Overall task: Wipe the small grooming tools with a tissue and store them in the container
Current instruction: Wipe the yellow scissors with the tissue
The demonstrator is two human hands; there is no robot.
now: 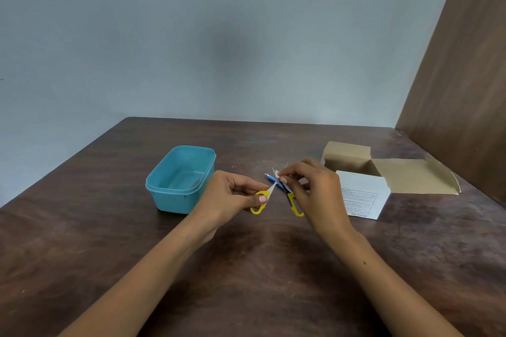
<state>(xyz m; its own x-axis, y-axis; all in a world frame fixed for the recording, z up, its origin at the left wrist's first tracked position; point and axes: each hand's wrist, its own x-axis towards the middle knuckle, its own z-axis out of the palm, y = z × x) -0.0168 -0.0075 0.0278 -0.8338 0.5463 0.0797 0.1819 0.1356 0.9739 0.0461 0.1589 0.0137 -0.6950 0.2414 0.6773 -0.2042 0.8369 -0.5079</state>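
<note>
Small scissors with yellow handles point(259, 201) are spread open above the table's middle. My left hand point(232, 195) pinches the left yellow handle. My right hand point(312, 186) pinches a small piece of white tissue point(277, 173) against the blade near the pivot, and the other yellow handle point(295, 206) hangs below it. A blue-handled tool point(273, 180) lies on the table just behind the scissors, partly hidden. The light blue plastic container point(179, 180) stands open to the left, with a small dark item point(195, 183) inside.
An opened cardboard box point(361, 189) with a white printed side and its flap folded out sits at the right. A brown panel point(465, 90) rises along the table's right edge. The dark wooden table point(246, 268) meets a grey wall behind.
</note>
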